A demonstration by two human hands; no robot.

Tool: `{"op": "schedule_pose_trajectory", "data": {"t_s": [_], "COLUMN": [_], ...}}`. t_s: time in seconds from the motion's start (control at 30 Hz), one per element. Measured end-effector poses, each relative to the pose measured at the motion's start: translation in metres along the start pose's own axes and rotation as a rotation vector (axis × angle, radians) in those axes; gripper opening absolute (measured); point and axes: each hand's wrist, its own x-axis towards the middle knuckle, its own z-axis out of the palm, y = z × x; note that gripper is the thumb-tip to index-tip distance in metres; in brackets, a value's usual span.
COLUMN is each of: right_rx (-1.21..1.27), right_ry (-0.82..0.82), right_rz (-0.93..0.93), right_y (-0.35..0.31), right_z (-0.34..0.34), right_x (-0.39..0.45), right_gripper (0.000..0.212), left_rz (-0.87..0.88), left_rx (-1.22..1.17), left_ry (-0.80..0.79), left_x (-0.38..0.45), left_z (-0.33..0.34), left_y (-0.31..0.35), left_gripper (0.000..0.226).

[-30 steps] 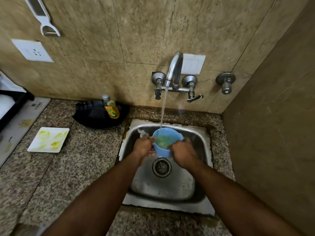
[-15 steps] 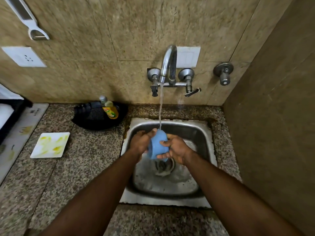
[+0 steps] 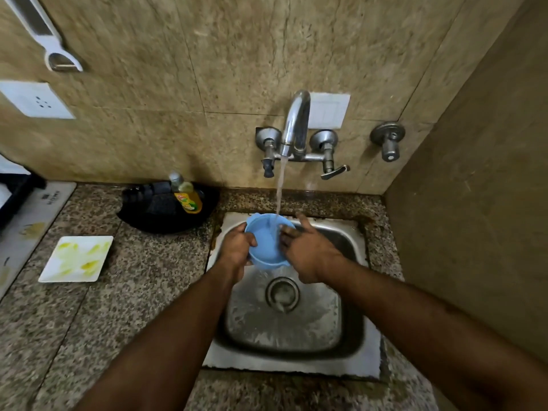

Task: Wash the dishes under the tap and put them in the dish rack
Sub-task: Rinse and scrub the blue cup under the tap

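Bowl [image 3: 267, 243], flipped mouth-up again, catches the stream; left hand [image 3: 237, 247] grips it, right hand [image 3: 308, 252] rubs open-fingered, still rinsing.

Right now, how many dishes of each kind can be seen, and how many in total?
Round blue plastic bowl, gripped by the left hand under the tap, right hand touching its rim: 1
Square white plate with yellow smears, on the granite counter: 1
Total: 2
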Motion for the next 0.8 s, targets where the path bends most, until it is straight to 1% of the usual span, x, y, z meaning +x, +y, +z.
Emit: {"op": "schedule_pose_trajectory", "data": {"t_s": [0.07,0.1,0.17,0.23,0.3,0.33,0.4,0.47,0.57,0.63,0.67,0.7,0.73,0.77,0.8], "right_rx": [-0.075,-0.095,-0.161,-0.192,-0.185,-0.150,0.016,0.249,0.638,0.909,1.008,1.051,1.022,0.900,0.704], "right_ry": [0.041,0.045,0.040,0.001,-0.055,-0.044,-0.007,0.045,0.220,0.409,0.477,0.509,0.509,0.497,0.488], "right_rz": [-0.056,-0.048,0.032,0.154,0.249,0.285,0.344,0.391,0.500,0.571,0.550,0.480,0.371,0.252,0.137], "right_y": [0.005,0.009,0.012,0.007,-0.003,-0.010,-0.023,-0.030,-0.039,-0.048,-0.051,-0.051,-0.046,-0.036,-0.020], "right_z": [0.003,0.002,-0.004,-0.009,-0.014,-0.014,-0.019,-0.025,-0.031,-0.023,-0.016,-0.009,0.000,0.009,0.018], "right_x": [0.005,0.007,0.010,0.013,0.017,0.020,0.019,0.015,0.017,0.022,0.024,0.024,0.023,0.021,0.021], "right_gripper": [0.079,0.083,0.079,0.071,0.065,0.061,0.048,0.032,0.018,0.014,0.012,0.011,0.014,0.017,0.021], "left_rz": [0.012,0.032,0.116,0.222,0.321,0.355,0.388,0.404,0.402,0.419,0.428,0.441,0.448,0.443,0.434], "left_rx": [0.020,0.047,0.096,0.142,0.140,0.107,0.030,-0.004,-0.044,-0.031,0.001,0.040,0.086,0.129,0.172], "left_ry": [-0.080,-0.083,-0.051,0.006,0.110,0.166,0.262,0.329,0.363,0.411,0.409,0.401,0.395,0.400,0.395], "left_x": [-0.006,-0.005,-0.001,0.000,0.000,0.001,0.001,0.006,0.006,0.010,0.013,0.016,0.022,0.024,0.028], "left_z": [0.005,0.008,0.017,0.031,0.045,0.050,0.056,0.057,0.056,0.052,0.049,0.046,0.041,0.037,0.030], "left_y": [0.009,0.012,0.018,0.030,0.039,0.039,0.034,0.021,0.012,0.011,0.011,0.012,0.012,0.015,0.017], "left_gripper": [0.058,0.060,0.060,0.051,0.040,0.037,0.033,0.030,0.028,0.034,0.036,0.037,0.039,0.042,0.044]}}
